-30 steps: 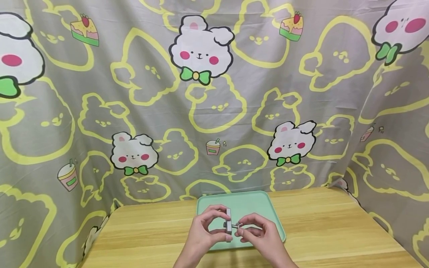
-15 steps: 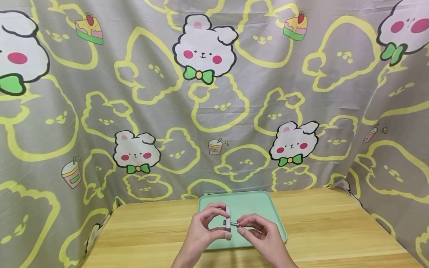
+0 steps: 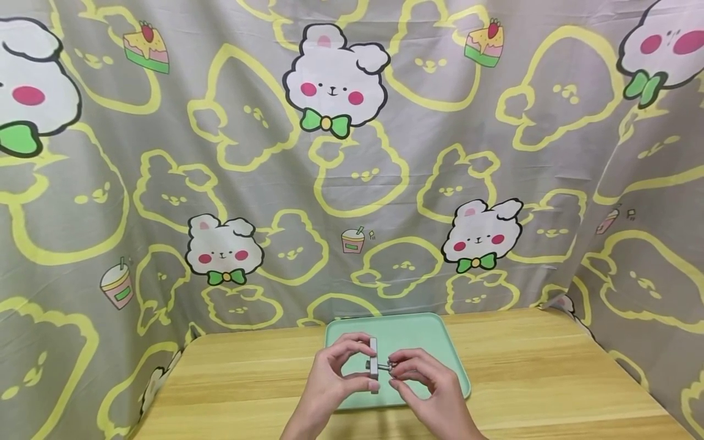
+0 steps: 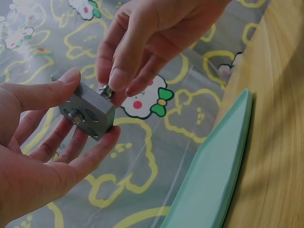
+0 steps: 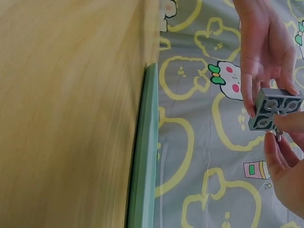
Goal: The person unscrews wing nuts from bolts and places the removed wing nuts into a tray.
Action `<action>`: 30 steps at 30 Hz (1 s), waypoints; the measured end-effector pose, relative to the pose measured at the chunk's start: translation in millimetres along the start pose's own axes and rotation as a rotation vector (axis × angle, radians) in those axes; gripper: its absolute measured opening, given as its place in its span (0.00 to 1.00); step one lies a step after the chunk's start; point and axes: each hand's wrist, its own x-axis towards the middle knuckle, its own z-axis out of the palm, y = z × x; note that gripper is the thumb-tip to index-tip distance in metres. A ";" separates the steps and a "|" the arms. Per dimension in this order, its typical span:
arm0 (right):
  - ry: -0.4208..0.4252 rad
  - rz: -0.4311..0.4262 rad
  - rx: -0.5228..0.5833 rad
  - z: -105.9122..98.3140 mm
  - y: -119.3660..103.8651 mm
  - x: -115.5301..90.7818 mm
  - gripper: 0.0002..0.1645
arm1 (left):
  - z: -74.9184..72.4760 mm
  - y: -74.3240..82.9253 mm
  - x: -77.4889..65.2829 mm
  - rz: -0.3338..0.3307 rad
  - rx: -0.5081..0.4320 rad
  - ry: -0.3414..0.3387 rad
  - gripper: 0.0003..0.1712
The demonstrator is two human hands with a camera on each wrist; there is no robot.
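In the head view my left hand (image 3: 338,373) grips a grey rectangular block (image 3: 374,348) upright between thumb and fingertips, above the green tray. A metal bolt (image 3: 384,366) passes through the block, its head (image 4: 75,116) on the left side. The left wrist view shows round holes in that face; in the right wrist view the block's other face (image 5: 275,103) has hollow rings. My right hand (image 3: 431,385) has its thumb and fingertips at the bolt's far end, pinching a small shiny metal nut (image 4: 105,91), partly hidden by the fingers.
The mint green tray (image 3: 429,327) lies on the wooden table (image 3: 511,366) beneath both hands. A grey curtain (image 3: 352,183) with yellow outlines and white cartoon animals surrounds the table at the back and sides.
My right fingers have shifted around the bolt's end, spreading slightly so more of the nut shows. The left hand keeps the block nearly still; the head view has shifted slightly.
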 end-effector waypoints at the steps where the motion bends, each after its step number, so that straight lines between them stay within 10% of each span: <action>1: 0.003 0.022 0.001 -0.2 -1.3 0.5 0.15 | 0.0 -0.1 -0.1 0.001 0.000 0.000 0.25; 15: 0.022 0.742 0.325 -11.8 -10.3 11.9 0.24 | 2.8 -0.6 0.2 0.004 0.035 -0.001 0.25; 30: -0.023 0.820 0.414 -11.5 -5.2 8.3 0.20 | 8.0 -2.7 -0.2 -0.003 0.076 -0.004 0.24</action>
